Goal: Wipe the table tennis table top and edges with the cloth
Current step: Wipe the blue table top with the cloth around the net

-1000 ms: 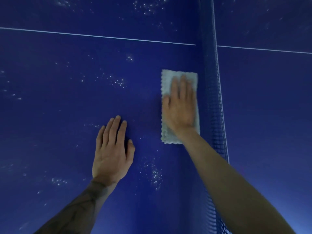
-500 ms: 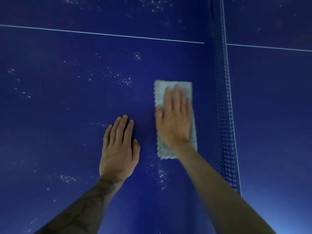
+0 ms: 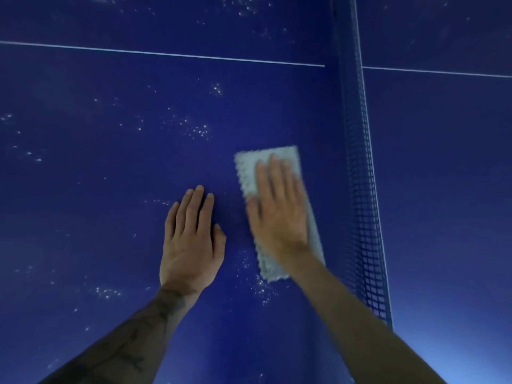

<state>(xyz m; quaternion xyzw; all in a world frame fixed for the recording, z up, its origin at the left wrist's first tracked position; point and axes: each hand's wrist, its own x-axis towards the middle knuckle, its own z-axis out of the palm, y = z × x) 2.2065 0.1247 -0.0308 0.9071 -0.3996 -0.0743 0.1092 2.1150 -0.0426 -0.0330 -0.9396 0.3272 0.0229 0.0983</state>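
Fingers (image 3: pixel 274 176) flat on cloth (image 3: pixel 246 173) — speckled blue table (image 3: pixel 110 189), net (image 3: pixel 360 217) beside.

Left grip (image 3: pixel 191 239) and right grip (image 3: pixel 278 217) lie flat, palms down, side by side.

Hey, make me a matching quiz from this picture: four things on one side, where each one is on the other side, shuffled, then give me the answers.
Things:
1. left hand
2. right hand
3. cloth
4. net

Places:
A. stands upright, to the right of the cloth
B. lies flat under a palm
C. rests flat on the bare table top
D. presses down on the cloth

Pairs: 1-C, 2-D, 3-B, 4-A.
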